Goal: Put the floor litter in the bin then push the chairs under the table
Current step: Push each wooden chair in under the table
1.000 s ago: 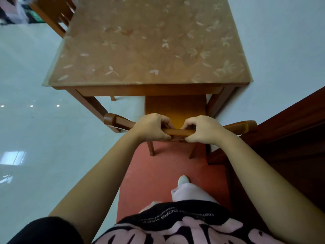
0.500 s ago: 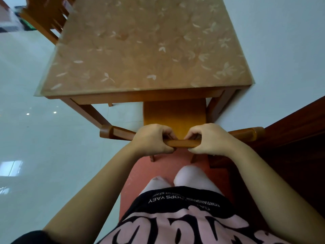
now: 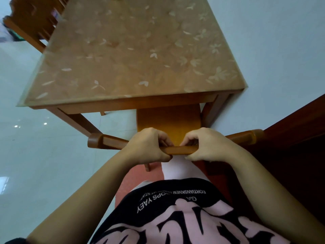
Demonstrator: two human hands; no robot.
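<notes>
This is the chair-pushing step: the left hand (image 3: 149,145) and right hand (image 3: 209,145) sit side by side on the top rail (image 3: 180,150) of the chair (image 3: 168,120), fingers curled over it and thumbs beneath. The seat is partly tucked under the table (image 3: 133,101), close beside a table leg (image 3: 213,110). The next move likely calls for a straight, level shove, minding that leg. No litter or bin shows.
</notes>
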